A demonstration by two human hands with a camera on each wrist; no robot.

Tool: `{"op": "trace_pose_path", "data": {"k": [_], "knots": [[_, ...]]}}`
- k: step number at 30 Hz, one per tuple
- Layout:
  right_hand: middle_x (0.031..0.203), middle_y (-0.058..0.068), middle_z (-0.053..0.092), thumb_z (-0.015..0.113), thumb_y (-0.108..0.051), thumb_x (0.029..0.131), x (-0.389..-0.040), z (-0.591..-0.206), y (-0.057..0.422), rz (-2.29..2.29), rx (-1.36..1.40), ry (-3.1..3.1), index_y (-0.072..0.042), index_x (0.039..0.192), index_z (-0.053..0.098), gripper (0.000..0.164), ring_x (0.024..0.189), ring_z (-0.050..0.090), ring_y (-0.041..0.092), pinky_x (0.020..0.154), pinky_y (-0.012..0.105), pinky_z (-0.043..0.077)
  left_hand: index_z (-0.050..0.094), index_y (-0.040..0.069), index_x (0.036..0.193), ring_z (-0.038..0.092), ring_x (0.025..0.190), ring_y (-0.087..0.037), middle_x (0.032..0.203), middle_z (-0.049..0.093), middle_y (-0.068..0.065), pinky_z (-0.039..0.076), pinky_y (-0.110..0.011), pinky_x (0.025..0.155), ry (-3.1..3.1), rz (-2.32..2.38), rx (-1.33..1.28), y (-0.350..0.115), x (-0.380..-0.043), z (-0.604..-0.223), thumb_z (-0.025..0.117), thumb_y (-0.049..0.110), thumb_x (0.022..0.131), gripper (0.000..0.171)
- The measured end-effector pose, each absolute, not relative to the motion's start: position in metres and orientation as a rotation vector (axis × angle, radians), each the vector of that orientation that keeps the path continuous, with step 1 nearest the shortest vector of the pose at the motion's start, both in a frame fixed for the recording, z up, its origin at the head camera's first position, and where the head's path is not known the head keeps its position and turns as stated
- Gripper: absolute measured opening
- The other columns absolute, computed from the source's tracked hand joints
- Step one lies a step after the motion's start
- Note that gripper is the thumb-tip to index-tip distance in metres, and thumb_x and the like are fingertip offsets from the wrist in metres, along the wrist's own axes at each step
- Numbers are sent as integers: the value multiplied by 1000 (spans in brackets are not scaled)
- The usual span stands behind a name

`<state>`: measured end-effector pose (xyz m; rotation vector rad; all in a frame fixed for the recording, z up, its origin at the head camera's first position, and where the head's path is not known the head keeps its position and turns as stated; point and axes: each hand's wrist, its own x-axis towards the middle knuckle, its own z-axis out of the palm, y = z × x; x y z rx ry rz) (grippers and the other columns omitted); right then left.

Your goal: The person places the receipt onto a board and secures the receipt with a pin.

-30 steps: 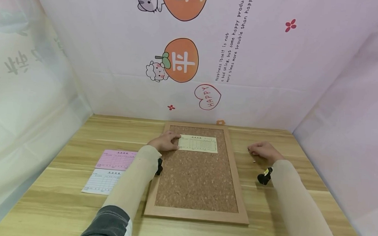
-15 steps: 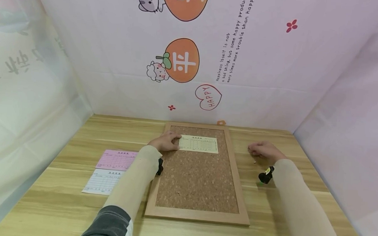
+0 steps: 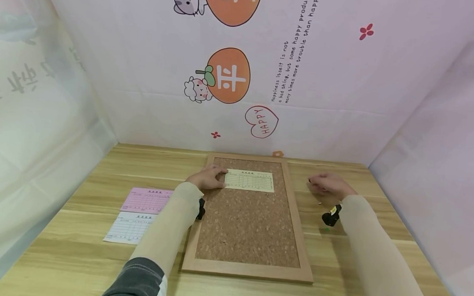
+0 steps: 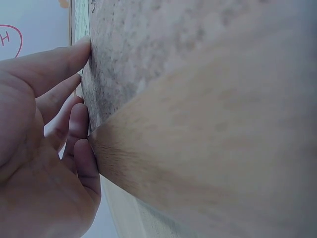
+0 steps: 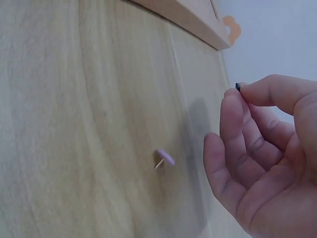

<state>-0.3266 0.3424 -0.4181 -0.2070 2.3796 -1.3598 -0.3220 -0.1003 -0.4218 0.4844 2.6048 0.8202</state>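
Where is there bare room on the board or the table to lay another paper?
Largest: the cork board below the yellow slip, down to its near frame. The table has room behind the pink slip, left of the board. Crowded: the board's top, where the left hand touches the yellow slip, and around the right hand, near a loose pin.

A wood-grain table (image 3: pixel 69 264) is filling a small, booth-like space, with pale sheeting (image 3: pixel 343 82) enclosing its back and both sides. Cartoon orange fruits (image 3: pixel 229 75), a red heart (image 3: pixel 261 122) reading HAPPY and English text (image 3: pixel 292 57) are decorating the back; nothing is showing whether a home or a studio is housing it.
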Motion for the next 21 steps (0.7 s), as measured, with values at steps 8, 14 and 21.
{"op": "trace_pose_path", "data": {"k": [8, 14, 21], "knots": [[111, 10, 62, 50, -27, 106, -329, -412, 335, -1344, -176, 2379, 14, 143, 42, 55, 98, 59, 16, 100, 44, 46, 40, 11, 154, 26, 144, -34, 160, 22, -15, 29, -52, 112, 2613, 824, 488, -100, -320, -422, 62, 24, 101, 59], [129, 26, 57, 50, -24, 106, -328, -407, 321, -1357, -200, 2379, 14, 143, 42, 54, 115, 58, 31, 102, 49, 44, 40, 12, 153, 26, 144, -34, 160, 23, -15, 30, -51, 112, 2612, 831, 483, -101, -322, -423, 62, 23, 101, 58], [136, 31, 49, 47, -23, 107, -333, -404, 301, -1349, -209, 2359, 13, 143, 42, 52, 123, 51, 37, 105, 51, 41, 39, 12, 154, 30, 141, -33, 158, 25, -15, 32, -49, 111, 2606, 826, 487, -101, -322, -423, 61, 22, 102, 57]]}}
